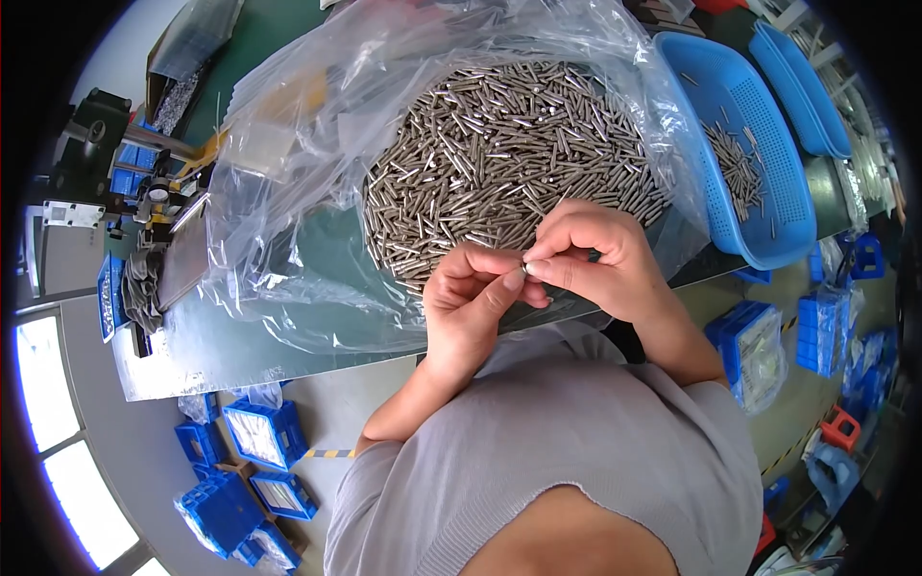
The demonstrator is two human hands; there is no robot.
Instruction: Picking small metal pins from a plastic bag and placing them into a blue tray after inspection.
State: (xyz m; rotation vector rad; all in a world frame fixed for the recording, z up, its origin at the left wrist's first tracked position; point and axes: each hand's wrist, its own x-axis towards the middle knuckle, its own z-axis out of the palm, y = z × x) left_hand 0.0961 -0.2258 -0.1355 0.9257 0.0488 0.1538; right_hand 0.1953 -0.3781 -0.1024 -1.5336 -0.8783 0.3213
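Observation:
My left hand [469, 300] and my right hand [603, 261] meet above the near edge of a large pile of small metal pins [509, 144]. Thumb and forefinger of each are pinched together, fingertip to fingertip. A tiny pale bit shows between them, mostly hidden by the fingers and too small to name. Beneath and around the pins spreads a clear plastic bag [307, 259], crumpled at the left and far side. To the right of my hands stands a blue plastic basket [783, 206] with a smaller heap of the same slim pins in it.
The green tabletop [221, 341] ends just in front of my body. A second blue basket [802, 91] is at the far right. Dark machinery [91, 144] stands on the left. Blue crates [264, 432] sit on the floor at both sides.

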